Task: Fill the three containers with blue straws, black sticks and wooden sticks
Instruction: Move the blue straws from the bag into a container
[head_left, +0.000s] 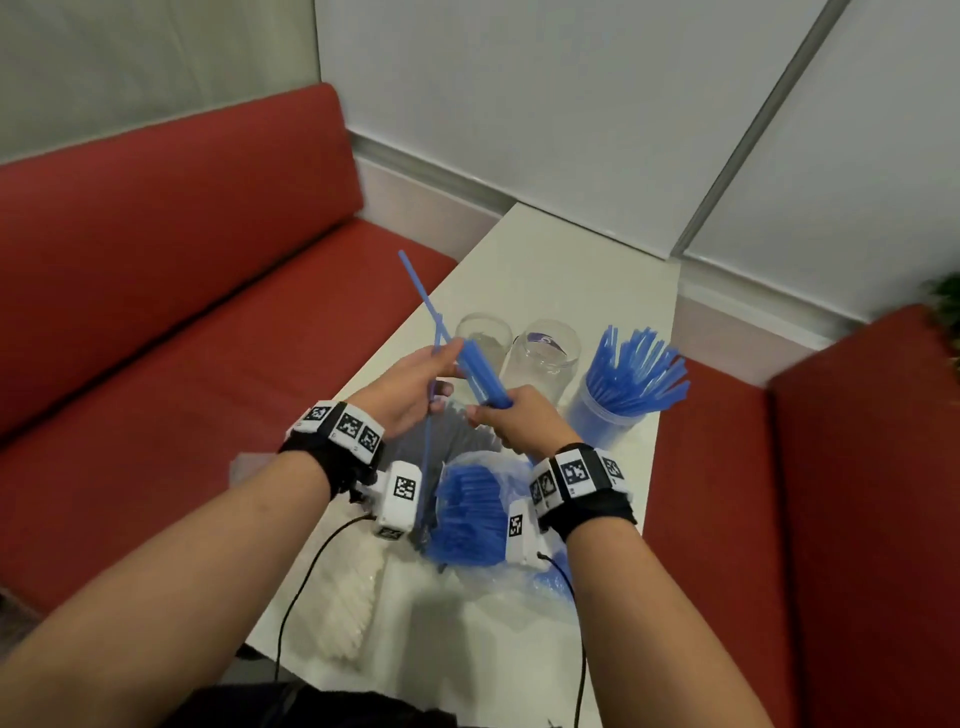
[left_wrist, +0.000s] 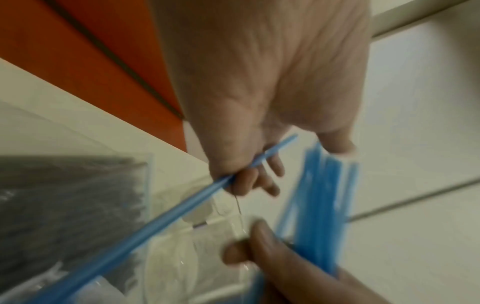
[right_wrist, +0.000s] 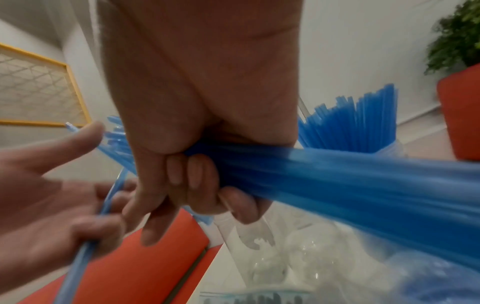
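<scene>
My right hand (head_left: 511, 415) grips a bundle of blue straws (head_left: 482, 371) above the table, its fingers (right_wrist: 197, 181) curled round the bundle (right_wrist: 337, 174). My left hand (head_left: 415, 387) holds a couple of loose blue straws (head_left: 423, 296) beside it, seen as a long straw (left_wrist: 161, 222) pinched in curled fingers (left_wrist: 244, 181). A clear container (head_left: 605, 410) at the right stands full of blue straws (head_left: 641, 369). Two empty clear jars (head_left: 483, 338) (head_left: 548, 353) stand left of it. An open plastic bag of blue straws (head_left: 470, 512) lies under my wrists.
A bag of black sticks (left_wrist: 67, 205) lies on the white table (head_left: 587, 280), and a bag of pale sticks (head_left: 345, 603) lies at the near left edge. Red bench seats (head_left: 182, 312) flank the table. A potted plant (right_wrist: 457, 37) stands at the far right.
</scene>
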